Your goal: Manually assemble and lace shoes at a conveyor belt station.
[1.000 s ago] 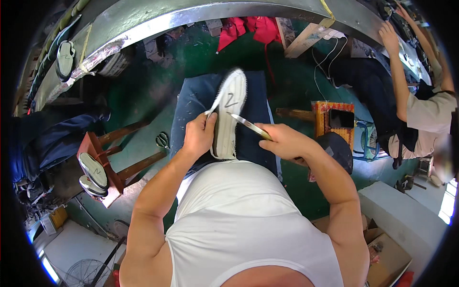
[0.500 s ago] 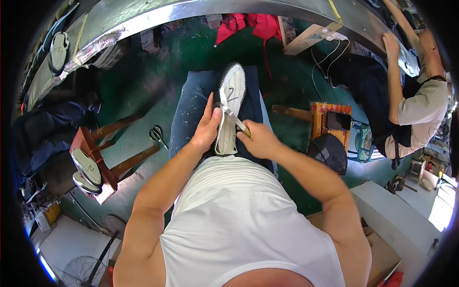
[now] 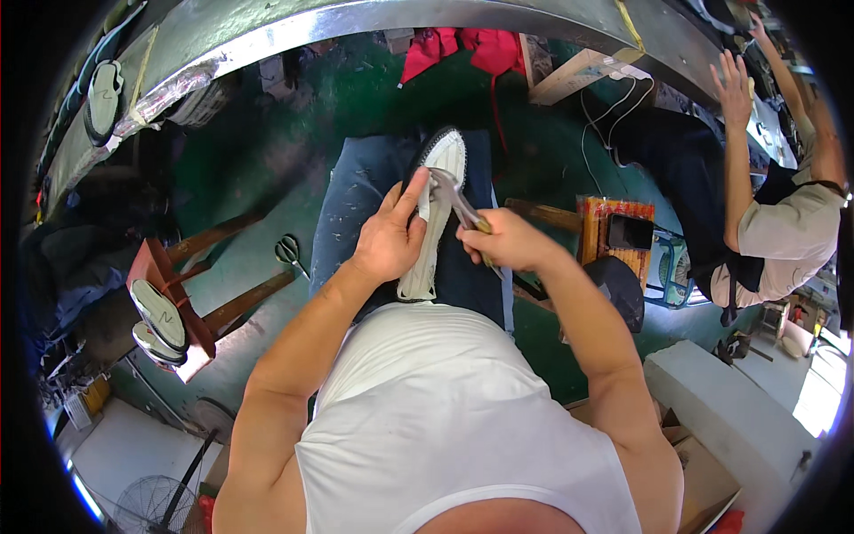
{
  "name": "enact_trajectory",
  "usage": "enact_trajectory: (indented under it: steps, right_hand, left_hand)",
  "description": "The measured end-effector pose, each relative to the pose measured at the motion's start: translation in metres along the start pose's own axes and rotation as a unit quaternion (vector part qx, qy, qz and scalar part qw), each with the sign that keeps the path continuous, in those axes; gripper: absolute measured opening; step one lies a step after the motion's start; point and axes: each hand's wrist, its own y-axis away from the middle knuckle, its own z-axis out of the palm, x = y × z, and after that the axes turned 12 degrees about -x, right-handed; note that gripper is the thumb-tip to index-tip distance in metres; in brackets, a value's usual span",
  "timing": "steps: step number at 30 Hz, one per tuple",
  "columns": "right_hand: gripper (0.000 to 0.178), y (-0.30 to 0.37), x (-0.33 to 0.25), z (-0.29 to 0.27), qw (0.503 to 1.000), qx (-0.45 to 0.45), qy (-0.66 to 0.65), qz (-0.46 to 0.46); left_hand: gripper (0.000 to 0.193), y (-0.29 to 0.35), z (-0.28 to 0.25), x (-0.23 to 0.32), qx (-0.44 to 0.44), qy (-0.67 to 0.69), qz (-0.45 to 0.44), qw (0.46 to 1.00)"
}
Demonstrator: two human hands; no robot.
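A shoe [image 3: 431, 249] lies sole side up along my thighs, its toe pointing away from me. Its bottom is white, with dark stitching around the toe edge. My left hand [image 3: 389, 238] rests at the shoe's left side. The fingers are stretched out, the index fingertip beside the head of the pliers. Metal pliers [image 3: 463, 207] with yellowish grips reach across the shoe from the right, and my right hand [image 3: 501, 240] is closed around the grips. The jaws are at the shoe's upper left part; what they bite, if anything, I cannot make out.
To the left, a wooden stool [image 3: 203, 329] carries a pair of similar shoes [image 3: 158, 313], with scissors [image 3: 289, 252] on the floor nearby. A metal bench [image 3: 311, 28] curves across the far side. On the right are a phone [image 3: 630, 229], a dark cap [image 3: 614, 289] and a co-worker [image 3: 787, 214].
The pliers have moved toward the shoe's toe and left edge. My right hand has moved right, my left hand slightly up and right. The co-worker's hand has lifted off the bench.
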Motion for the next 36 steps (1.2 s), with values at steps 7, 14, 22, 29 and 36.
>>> enact_trajectory:
  steps: [7, 14, 22, 29, 36]
  right_hand:
    - [0.039, -0.012, -0.025, -0.016, 0.976, 0.112, -0.001, -0.187]
    - [0.047, -0.027, -0.016, -0.011, 0.96, 0.118, 0.163, -0.195]
    - [0.047, 0.005, -0.036, 0.002, 0.968, 0.028, 0.248, -0.012]
    - [0.039, 0.015, 0.001, 0.033, 0.972, 0.021, 0.233, -0.035]
    - [0.037, 0.016, 0.068, 0.034, 0.967, 0.136, -0.203, -0.075]
  left_hand:
    - [0.067, -0.003, 0.001, 0.001, -0.037, -0.112, -0.013, 0.993]
    - [0.078, 0.005, 0.03, -0.011, 0.012, 0.034, -0.048, 0.998]
    - [0.097, 0.053, 0.021, -0.034, -0.16, 0.367, -0.015, 0.916]
    - [0.099, 0.042, 0.022, -0.037, -0.091, 0.23, 0.037, 0.968]
    - [0.085, 0.083, -0.05, -0.006, -0.088, 0.743, 0.012, 0.663]
